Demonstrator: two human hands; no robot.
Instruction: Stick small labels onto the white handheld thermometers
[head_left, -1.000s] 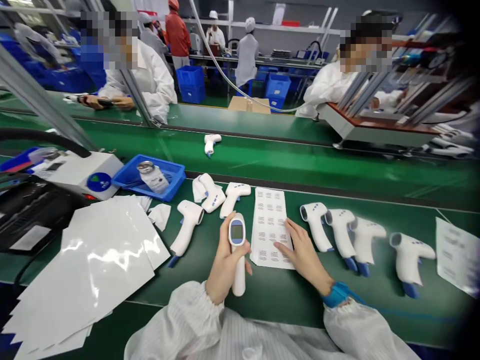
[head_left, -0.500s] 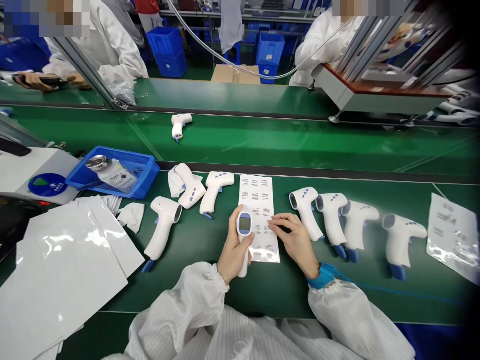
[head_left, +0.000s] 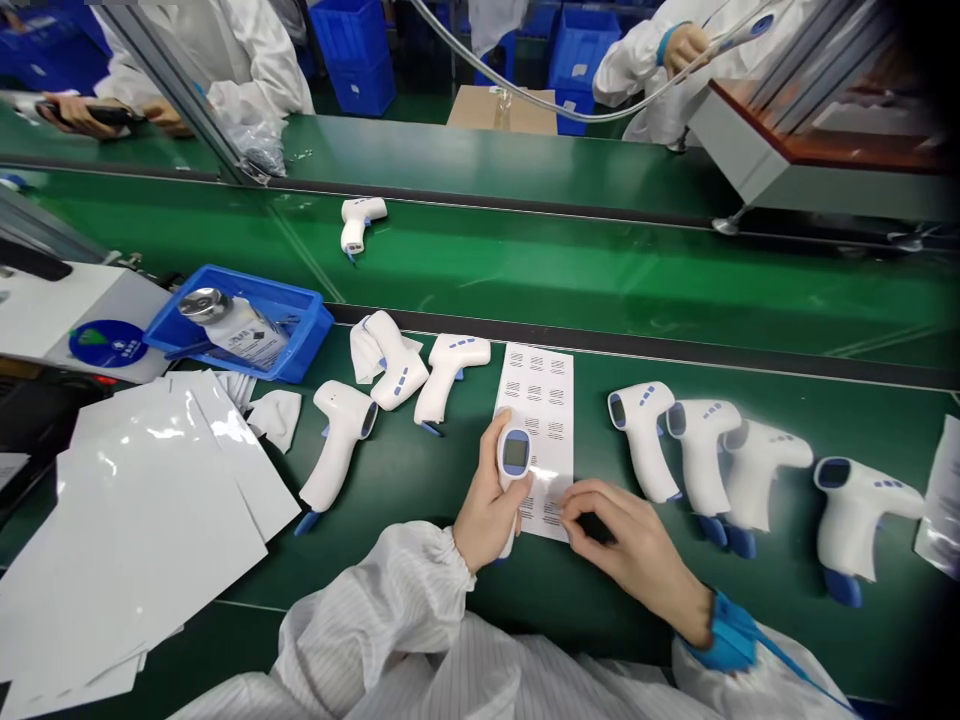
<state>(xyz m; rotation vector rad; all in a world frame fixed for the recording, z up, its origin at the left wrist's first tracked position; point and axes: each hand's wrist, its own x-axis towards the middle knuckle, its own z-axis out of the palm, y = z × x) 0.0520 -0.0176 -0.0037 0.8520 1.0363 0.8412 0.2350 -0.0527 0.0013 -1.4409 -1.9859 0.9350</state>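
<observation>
My left hand (head_left: 482,510) is closed around a white infrared thermometer (head_left: 514,437), its small screen facing up. Beneath it lies a white sheet of printed labels (head_left: 553,400), partly covered by that hand. At the sheet's lower right edge my right hand (head_left: 637,545) is closed in a pinch; whatever may be between the fingertips is too small to make out. Right of the sheet, several more thermometers lie in a row, the nearest one (head_left: 646,440) beyond my right hand. To the left are another thermometer (head_left: 337,440) and two more near the belt, one (head_left: 452,375) beside the sheet.
A blue tray (head_left: 307,340) holds a metal-topped bottle (head_left: 244,330). Glossy white sheets (head_left: 150,500) are piled at left. One thermometer (head_left: 360,222) lies on the green conveyor belt (head_left: 525,260). Co-workers in white sleeves (head_left: 255,60) are across the line.
My right hand has moved down along the label sheet to its lower right edge, fingers still pinched. The left hand keeps hold of the thermometer. The whole view has shifted somewhat.
</observation>
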